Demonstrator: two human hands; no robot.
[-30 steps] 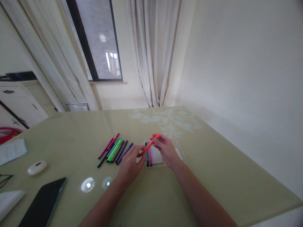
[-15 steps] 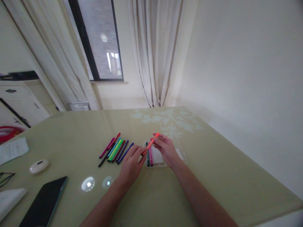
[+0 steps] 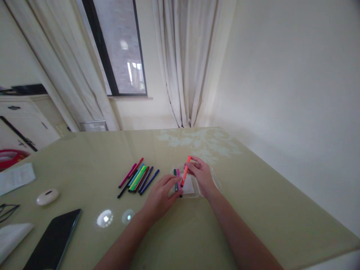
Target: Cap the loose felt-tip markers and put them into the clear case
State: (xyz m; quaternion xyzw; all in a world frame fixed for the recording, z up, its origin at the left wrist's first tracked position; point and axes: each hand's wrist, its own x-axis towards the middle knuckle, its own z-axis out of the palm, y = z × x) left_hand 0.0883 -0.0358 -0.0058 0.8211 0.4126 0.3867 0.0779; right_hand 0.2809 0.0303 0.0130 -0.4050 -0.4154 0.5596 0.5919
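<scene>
An orange felt-tip pen [image 3: 186, 173] is pinched near its upper end by my right hand [image 3: 203, 176]. It stands tilted over a clear plastic case [image 3: 194, 195], its dark lower end pointing down into the case. My left hand [image 3: 161, 195] reaches over the left side of the case, thumb and forefinger apart by the pen's lower end; whether they touch a pen there I cannot tell. Inside the case a dark green pen [image 3: 175, 173] and a pink pen [image 3: 178, 173] lie side by side, partly hidden by my left fingers.
Several coloured felt-tip pens [image 3: 138, 178] lie in a loose group left of my left hand. Further left are a black phone or tablet [image 3: 53, 240], a white oval case [image 3: 47, 197], glasses [image 3: 8, 212] and paper [image 3: 17, 178]. A wall [image 3: 295, 112] borders the table's right side.
The orange pen has swung from a slant across both hands to a steeper tilt in my right hand. My left hand has let go of its lower end and moved right over the case.
</scene>
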